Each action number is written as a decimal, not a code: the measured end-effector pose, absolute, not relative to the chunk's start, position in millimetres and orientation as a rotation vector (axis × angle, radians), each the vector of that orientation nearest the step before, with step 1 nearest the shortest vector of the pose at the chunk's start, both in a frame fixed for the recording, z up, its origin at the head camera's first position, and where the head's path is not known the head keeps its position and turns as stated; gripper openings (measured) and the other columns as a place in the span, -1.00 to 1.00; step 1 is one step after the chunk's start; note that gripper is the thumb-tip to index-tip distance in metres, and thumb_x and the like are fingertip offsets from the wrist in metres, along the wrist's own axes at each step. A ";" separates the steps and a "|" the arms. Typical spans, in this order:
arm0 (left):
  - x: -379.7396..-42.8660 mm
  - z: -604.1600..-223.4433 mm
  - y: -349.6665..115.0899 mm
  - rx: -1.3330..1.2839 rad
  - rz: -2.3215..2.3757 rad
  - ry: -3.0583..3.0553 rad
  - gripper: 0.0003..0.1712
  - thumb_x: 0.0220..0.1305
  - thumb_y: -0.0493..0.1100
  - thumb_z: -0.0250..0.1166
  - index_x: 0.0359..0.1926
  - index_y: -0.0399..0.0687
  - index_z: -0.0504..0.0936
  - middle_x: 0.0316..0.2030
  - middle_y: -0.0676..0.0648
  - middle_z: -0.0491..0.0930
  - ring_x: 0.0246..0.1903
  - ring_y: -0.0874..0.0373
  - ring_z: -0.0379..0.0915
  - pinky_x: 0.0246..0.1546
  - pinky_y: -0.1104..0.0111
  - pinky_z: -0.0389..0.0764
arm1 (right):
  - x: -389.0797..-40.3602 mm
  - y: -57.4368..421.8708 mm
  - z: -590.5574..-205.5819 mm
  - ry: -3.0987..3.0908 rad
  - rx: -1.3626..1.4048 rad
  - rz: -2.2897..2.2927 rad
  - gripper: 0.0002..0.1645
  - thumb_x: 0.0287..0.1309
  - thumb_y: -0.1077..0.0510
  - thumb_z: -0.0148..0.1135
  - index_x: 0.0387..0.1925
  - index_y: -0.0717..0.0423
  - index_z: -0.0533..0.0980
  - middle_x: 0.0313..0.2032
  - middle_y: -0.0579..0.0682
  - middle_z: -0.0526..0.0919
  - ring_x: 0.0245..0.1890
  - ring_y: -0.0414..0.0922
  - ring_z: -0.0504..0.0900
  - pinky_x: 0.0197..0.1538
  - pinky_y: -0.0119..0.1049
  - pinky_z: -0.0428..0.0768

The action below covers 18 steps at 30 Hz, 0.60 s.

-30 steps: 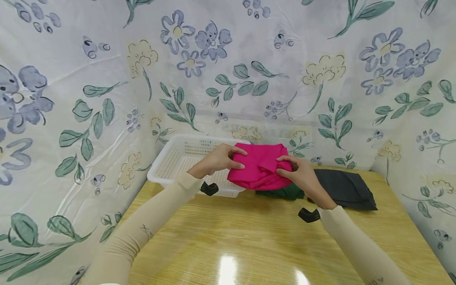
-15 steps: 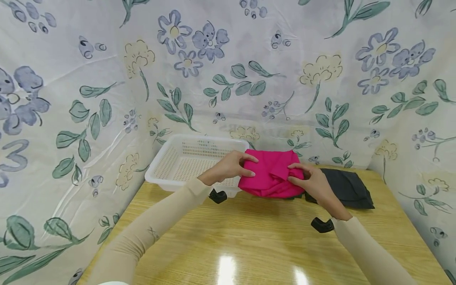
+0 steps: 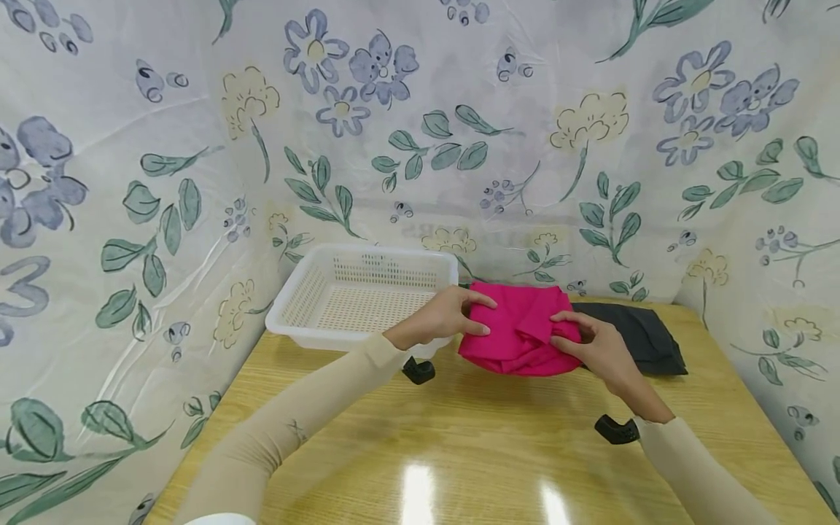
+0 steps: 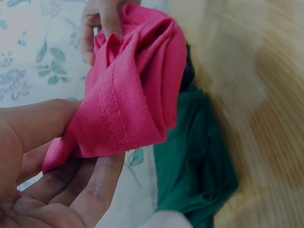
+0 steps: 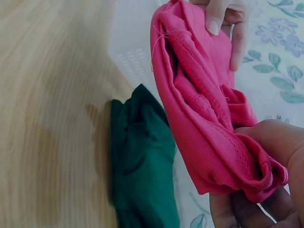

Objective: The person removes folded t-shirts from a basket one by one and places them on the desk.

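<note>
A folded pink garment [image 3: 508, 317] is held in the air between both hands, its layers bunched on the near side. My left hand [image 3: 446, 318] pinches its left edge, thumb on top and fingers beneath; a double-stitched hem shows there in the left wrist view. On the opposite edge my right hand [image 3: 602, 351] grips the cloth between thumb and fingers. Below the pink bundle lies a folded dark green garment [image 4: 192, 156] on the table, almost wholly hidden in the head view. The green cloth [image 5: 142, 161] appears apart from the pink one in the right wrist view.
A white perforated plastic basket [image 3: 341, 340] stands at the back left, beside my left hand. A folded dark grey garment [image 3: 639, 339] lies right of the pink one. Floral fabric [image 3: 420, 146] walls in the wooden table [image 3: 367, 445] at the back and sides.
Both hands have carried the pink garment to the right and slightly nearer, away from the basket and over the green garment. Their grips look the same.
</note>
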State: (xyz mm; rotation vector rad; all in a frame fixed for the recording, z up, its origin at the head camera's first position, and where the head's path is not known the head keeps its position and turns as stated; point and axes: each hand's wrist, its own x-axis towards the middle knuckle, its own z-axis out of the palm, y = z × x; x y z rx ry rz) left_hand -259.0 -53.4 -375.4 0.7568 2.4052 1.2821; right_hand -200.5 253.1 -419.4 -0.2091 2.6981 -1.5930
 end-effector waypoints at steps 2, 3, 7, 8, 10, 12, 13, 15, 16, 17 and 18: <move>-258.1 -377.7 -49.7 0.758 1.281 2.397 -0.46 0.24 -0.22 0.52 0.25 -0.02 0.67 -0.35 -0.01 0.58 -0.38 0.20 0.34 -0.36 0.42 0.43 | -197.6 256.7 -421.8 2.693 -0.203 -1.600 -0.40 0.23 -0.02 0.49 0.27 -0.02 0.58 -0.06 0.12 0.72 -0.27 -0.09 0.65 -0.31 -0.32 0.63; -258.0 -379.2 -48.1 0.759 1.277 2.392 -0.46 0.24 -0.22 0.52 0.25 -0.01 0.67 -0.36 -0.01 0.57 -0.38 0.19 0.32 -0.37 0.41 0.42 | -196.2 258.4 -423.0 2.691 -0.199 -1.601 -0.40 0.24 -0.02 0.49 0.27 -0.01 0.57 -0.04 0.12 0.72 -0.25 -0.09 0.65 -0.30 -0.32 0.64; -257.7 -385.6 -42.6 0.782 1.252 2.393 -0.46 0.24 -0.18 0.53 0.25 0.04 0.67 -0.33 0.03 0.58 -0.36 0.20 0.30 -0.37 0.40 0.40 | -190.8 264.0 -427.7 2.698 -0.171 -1.590 -0.40 0.25 -0.01 0.49 0.28 -0.01 0.57 -0.01 0.11 0.72 -0.23 -0.10 0.65 -0.28 -0.32 0.63; -257.5 -386.8 -41.6 0.792 1.243 2.400 -0.46 0.24 -0.17 0.53 0.25 0.04 0.67 -0.36 0.03 0.56 -0.37 0.20 0.28 -0.38 0.40 0.38 | -189.7 265.1 -428.8 2.706 -0.165 -1.581 -0.40 0.25 -0.02 0.48 0.28 -0.01 0.57 -0.02 0.10 0.72 -0.22 -0.10 0.64 -0.29 -0.33 0.62; -256.7 -389.0 -39.8 0.802 1.250 2.399 -0.48 0.24 -0.17 0.53 0.23 0.03 0.68 -0.39 0.03 0.56 -0.38 0.20 0.31 -0.39 0.40 0.40 | -187.9 266.9 -430.7 2.712 -0.158 -1.573 -0.40 0.25 -0.03 0.48 0.28 -0.02 0.57 -0.05 0.09 0.72 -0.24 -0.10 0.63 -0.31 -0.33 0.59; -255.0 -390.4 -38.2 0.806 1.254 2.396 -0.50 0.24 -0.18 0.53 0.21 0.02 0.69 -0.43 0.02 0.57 -0.40 0.19 0.34 -0.39 0.40 0.43 | -186.1 268.8 -432.7 2.707 -0.158 -1.576 -0.40 0.24 -0.04 0.49 0.28 -0.01 0.57 -0.06 0.09 0.71 -0.25 -0.11 0.62 -0.32 -0.33 0.58; -254.3 -391.7 -37.2 0.804 1.265 2.385 -0.51 0.24 -0.19 0.53 0.20 0.01 0.69 -0.43 0.02 0.60 -0.40 0.19 0.38 -0.39 0.41 0.47 | -185.1 269.8 -433.9 2.701 -0.159 -1.583 -0.39 0.24 -0.04 0.49 0.28 -0.01 0.57 -0.06 0.09 0.71 -0.25 -0.12 0.62 -0.32 -0.33 0.58; -253.2 -395.3 -34.8 0.801 1.288 2.359 -0.53 0.24 -0.21 0.53 0.18 0.00 0.70 -0.37 0.03 0.67 -0.37 0.20 0.47 -0.36 0.41 0.55 | -182.3 272.0 -436.0 2.684 -0.154 -1.598 -0.39 0.24 -0.03 0.49 0.28 0.00 0.57 -0.06 0.09 0.71 -0.26 -0.13 0.61 -0.33 -0.33 0.58; -252.5 -397.4 -33.5 0.805 1.292 2.352 -0.53 0.24 -0.21 0.53 0.17 0.00 0.70 -0.35 0.03 0.70 -0.36 0.20 0.49 -0.35 0.41 0.57 | -180.9 273.3 -437.3 2.679 -0.152 -1.601 -0.39 0.24 -0.02 0.49 0.29 0.01 0.56 -0.06 0.09 0.70 -0.26 -0.14 0.61 -0.33 -0.32 0.58; -252.0 -399.3 -31.9 0.811 1.287 2.357 -0.54 0.24 -0.21 0.53 0.16 0.00 0.70 -0.35 0.03 0.70 -0.36 0.21 0.49 -0.35 0.42 0.56 | -179.4 274.5 -438.5 2.677 -0.147 -1.604 -0.39 0.24 -0.01 0.49 0.28 0.02 0.56 -0.07 0.09 0.70 -0.27 -0.14 0.60 -0.33 -0.32 0.58; -251.3 -401.2 -30.4 0.815 1.286 2.357 -0.55 0.24 -0.21 0.53 0.16 0.00 0.70 -0.35 0.05 0.70 -0.35 0.22 0.49 -0.34 0.42 0.56 | -178.0 275.7 -439.8 2.679 -0.143 -1.603 -0.39 0.24 -0.01 0.49 0.29 0.02 0.56 -0.08 0.09 0.70 -0.27 -0.15 0.60 -0.33 -0.33 0.57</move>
